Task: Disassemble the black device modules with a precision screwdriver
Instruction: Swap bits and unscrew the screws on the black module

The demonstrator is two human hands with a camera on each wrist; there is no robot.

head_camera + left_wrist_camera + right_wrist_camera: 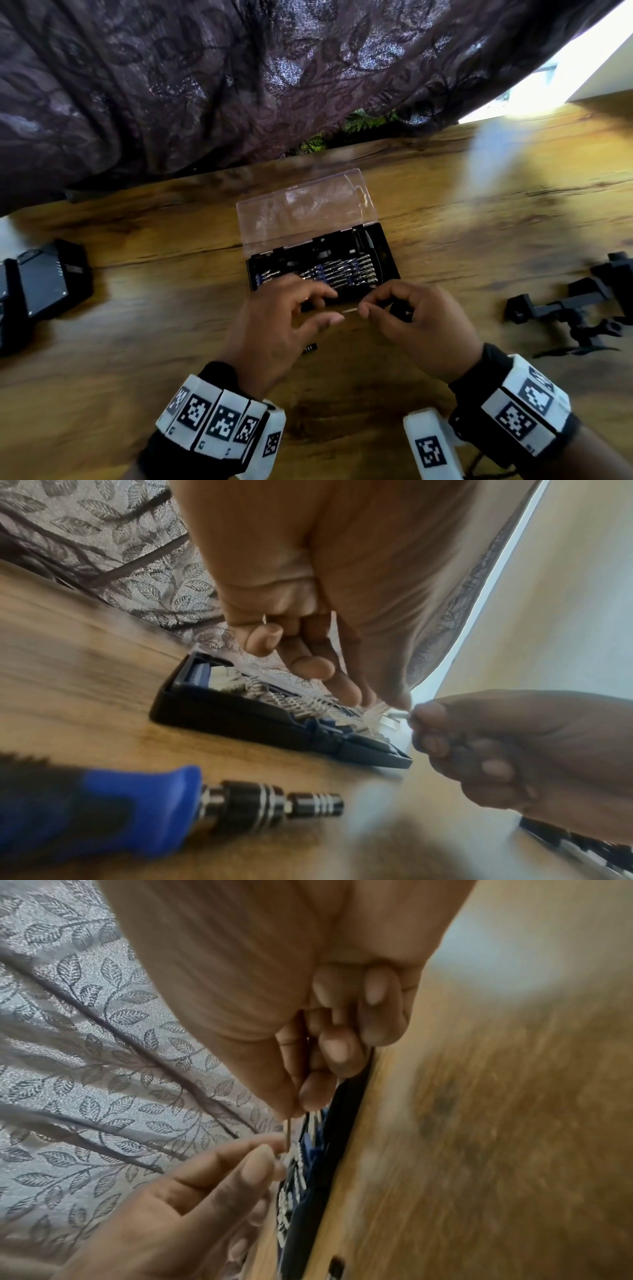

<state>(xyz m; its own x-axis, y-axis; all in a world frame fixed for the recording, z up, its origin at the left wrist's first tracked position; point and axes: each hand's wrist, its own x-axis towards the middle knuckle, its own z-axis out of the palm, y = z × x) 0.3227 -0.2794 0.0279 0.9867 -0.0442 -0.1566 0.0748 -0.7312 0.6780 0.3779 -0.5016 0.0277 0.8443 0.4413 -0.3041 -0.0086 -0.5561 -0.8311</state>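
Observation:
Near the table's middle lies the open bit case [387,263], black, with rows of metal bits and a clear lid [301,209] folded back. Just in front of it my right hand [365,307] pinches a thin metal bit [350,310] between thumb and forefinger, its free end pointing left. My left hand [335,308] hovers with loosely spread fingers, its thumb [260,1161] right beside that free end. The blue-handled screwdriver [137,810] lies on the table under my left wrist with nothing in its chuck [310,348]. Black device modules [44,284] sit at the far left.
Several loose black bracket parts [582,308] lie at the far right of the wooden table [479,222]. A dark leaf-patterned curtain [239,85] hangs along the table's far edge. Bare wood lies between the case and the parts on either side.

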